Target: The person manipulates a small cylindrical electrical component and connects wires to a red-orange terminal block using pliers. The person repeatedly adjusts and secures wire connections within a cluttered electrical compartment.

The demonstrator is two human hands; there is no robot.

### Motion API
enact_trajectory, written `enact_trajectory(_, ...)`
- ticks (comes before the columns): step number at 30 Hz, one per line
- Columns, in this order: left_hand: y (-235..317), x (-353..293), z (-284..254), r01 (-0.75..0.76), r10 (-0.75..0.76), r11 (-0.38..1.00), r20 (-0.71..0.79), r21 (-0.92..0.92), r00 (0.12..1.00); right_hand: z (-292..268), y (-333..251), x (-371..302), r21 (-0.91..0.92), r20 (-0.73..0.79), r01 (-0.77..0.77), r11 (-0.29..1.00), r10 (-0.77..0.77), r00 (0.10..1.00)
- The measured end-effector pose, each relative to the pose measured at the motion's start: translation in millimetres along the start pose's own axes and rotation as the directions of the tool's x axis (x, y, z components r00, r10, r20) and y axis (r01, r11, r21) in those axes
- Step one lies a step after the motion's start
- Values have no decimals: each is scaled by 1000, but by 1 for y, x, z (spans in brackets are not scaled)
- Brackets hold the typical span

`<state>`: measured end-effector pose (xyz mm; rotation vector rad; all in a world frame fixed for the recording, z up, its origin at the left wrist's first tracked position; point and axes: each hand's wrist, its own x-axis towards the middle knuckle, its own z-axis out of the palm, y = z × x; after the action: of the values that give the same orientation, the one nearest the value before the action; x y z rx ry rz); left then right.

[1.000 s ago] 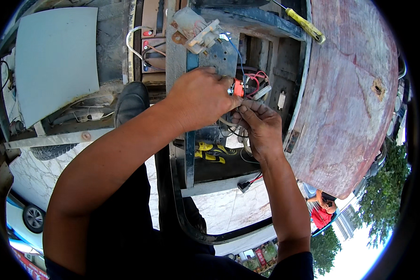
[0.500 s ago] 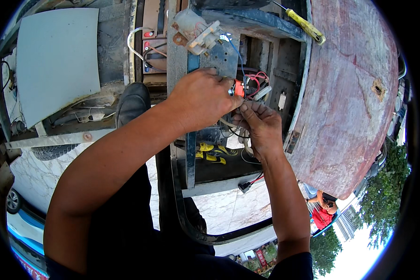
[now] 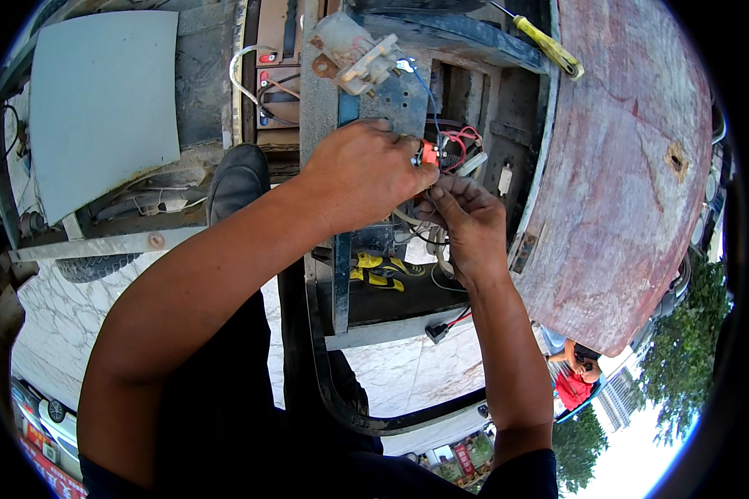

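Note:
My left hand (image 3: 366, 176) is closed around a small orange-red electrical part (image 3: 429, 153) with metal terminals, which shows between thumb and forefinger. My right hand (image 3: 468, 218) is just beside it, thumb and fingers pinched together close to the left thumb; what they pinch is hidden. A blue wire (image 3: 429, 100) comes down to the orange part from above. Red wires (image 3: 466, 137) loop behind it, next to a pale connector (image 3: 473, 164). Grey cables (image 3: 441, 249) hang below my hands.
A rusty metal cylinder unit (image 3: 354, 54) sits on the frame above. Yellow-and-black pliers (image 3: 383, 273) lie in the tray below my hands. A yellow-handled screwdriver (image 3: 549, 48) rests beside the worn reddish panel (image 3: 616, 166). Brown batteries (image 3: 276, 91) stand left; another person (image 3: 576, 370) is far right.
Both hands stay almost in place. The orange part shows a little less beyond my left fingers, and my right fingertips have shifted slightly against the left thumb.

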<state>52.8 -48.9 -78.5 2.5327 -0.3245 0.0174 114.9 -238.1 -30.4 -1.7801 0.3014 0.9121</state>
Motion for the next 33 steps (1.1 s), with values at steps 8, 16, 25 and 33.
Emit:
enact_trajectory(8,0,0,0,12,-12,1000,-4,-21,1000,-7,2,4,-14,47,15,1000,-14,999)
enact_trajectory(16,1,1,-1,19,-19,1000,3,-9,1000,-8,2,6,-118,100,107,987,-96,990)
enact_trajectory(25,1,1,-1,18,-18,1000,4,-21,1000,-19,8,7,-427,223,377,822,-309,925)
enact_trajectory(33,1,2,-1,18,-17,1000,21,-22,1000,-17,0,9,-513,291,555,655,-476,830)
